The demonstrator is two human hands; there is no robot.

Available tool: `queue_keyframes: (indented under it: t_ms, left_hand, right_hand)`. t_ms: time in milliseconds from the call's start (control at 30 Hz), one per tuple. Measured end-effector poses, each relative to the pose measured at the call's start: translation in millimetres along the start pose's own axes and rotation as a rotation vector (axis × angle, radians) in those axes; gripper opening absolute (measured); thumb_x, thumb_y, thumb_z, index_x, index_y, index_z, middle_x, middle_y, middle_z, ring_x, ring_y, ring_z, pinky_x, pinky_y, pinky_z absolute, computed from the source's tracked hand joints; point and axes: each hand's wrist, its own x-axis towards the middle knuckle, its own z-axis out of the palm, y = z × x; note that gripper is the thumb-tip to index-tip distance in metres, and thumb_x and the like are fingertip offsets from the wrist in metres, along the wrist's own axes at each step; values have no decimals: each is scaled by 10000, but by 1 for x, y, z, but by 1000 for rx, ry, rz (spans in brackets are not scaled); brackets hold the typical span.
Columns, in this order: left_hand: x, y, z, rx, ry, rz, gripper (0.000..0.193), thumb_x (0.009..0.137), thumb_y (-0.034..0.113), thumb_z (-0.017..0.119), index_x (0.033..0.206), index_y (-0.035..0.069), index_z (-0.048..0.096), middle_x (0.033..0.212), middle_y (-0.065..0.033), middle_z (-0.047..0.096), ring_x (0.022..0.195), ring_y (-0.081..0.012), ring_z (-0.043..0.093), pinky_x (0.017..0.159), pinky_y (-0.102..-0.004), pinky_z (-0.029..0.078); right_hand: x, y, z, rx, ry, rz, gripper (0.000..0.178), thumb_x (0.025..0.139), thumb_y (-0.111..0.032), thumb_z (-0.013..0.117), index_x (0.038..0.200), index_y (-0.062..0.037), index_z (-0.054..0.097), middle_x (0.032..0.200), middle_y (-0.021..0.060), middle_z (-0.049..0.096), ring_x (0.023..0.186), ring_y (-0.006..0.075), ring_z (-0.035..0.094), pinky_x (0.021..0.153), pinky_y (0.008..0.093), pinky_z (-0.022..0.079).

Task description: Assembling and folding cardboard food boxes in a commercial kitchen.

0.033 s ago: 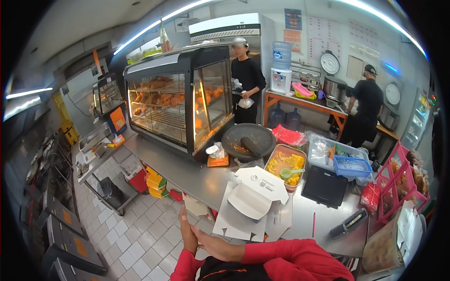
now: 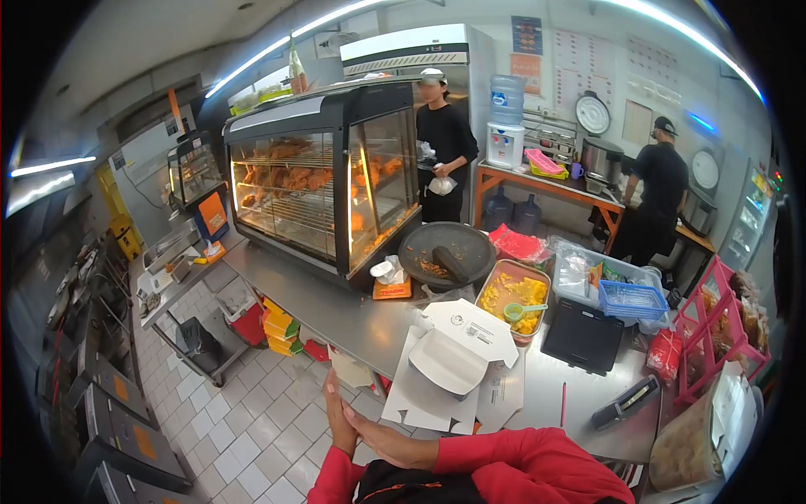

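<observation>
My left hand (image 2: 340, 424) is low in front of me, fingers stretched upward. My right hand (image 2: 393, 443) lies flat against it, palm to palm with straight fingers, and its forearm crosses from the right. Nothing shows between them. Both sleeves are red. Just beyond my hands, an unfolded white cardboard food box (image 2: 449, 359) lies on the steel counter (image 2: 537, 396) over more flat white cartons (image 2: 502, 399). Behind it are a dark stone mortar (image 2: 474, 245) with its pestle (image 2: 450, 265) and a tub of yellow food (image 2: 525, 292) holding a green scoop (image 2: 514, 312).
A glass warming cabinet (image 2: 285, 181) with fried food stands at far left. Rightward are a black flat device (image 2: 582, 338), a pink pen (image 2: 563, 406), a dark handheld device (image 2: 625, 403), a blue basket (image 2: 631, 299) and a pink rack (image 2: 714, 323). Two people (image 2: 445, 139) stand beyond.
</observation>
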Motion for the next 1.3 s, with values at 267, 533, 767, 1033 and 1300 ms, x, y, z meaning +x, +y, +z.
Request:
queue_keyframes:
  t_ms: [267,533,767,1033,1300]
  left_hand:
    - [-23,46,55,164,19,86,662,986,477,296,1491,65,179,1556,-145,115,1433,-314,114,1124,-491,125]
    - [-41,86,74,786,-256,359,567,924,352,514,1420,107,394,1527,-263,120,1414,-456,73,1081,-634,54]
    - [1,27,11,818,-263,289,476,914,277,493,1372,151,468,1502,-141,314,1409,-346,229,1107,-576,110]
    - [-172,-191,-189,1042,-650,-1107,1090,730,726,591,1466,22,203,1476,-231,306,1351,-351,347,1094,-429,318]
    - [-194,-227,-181,451,-236,-1221,948,801,666,548,1447,38,253,1433,-210,370,1308,-339,390,1063,-473,330]
  right_hand:
    - [53,-50,-51,-417,-32,-567,667,1004,-511,231,1509,-91,111,1574,79,90,1446,226,80,1161,374,70]
    - [58,-9,-86,408,-161,-174,750,938,-637,290,1504,-158,176,1563,76,160,1412,277,216,1126,457,195]
    - [-8,-11,-43,547,-237,53,741,944,-621,309,1478,-115,224,1518,80,258,1391,221,256,1096,486,259]
    - [-54,-88,-83,136,-7,-114,513,996,-339,440,1356,20,376,819,102,619,623,125,555,964,370,448]
    - [-66,-27,-160,-1316,557,-228,706,800,-338,723,1359,-60,394,1295,192,487,1227,363,440,1050,467,337]
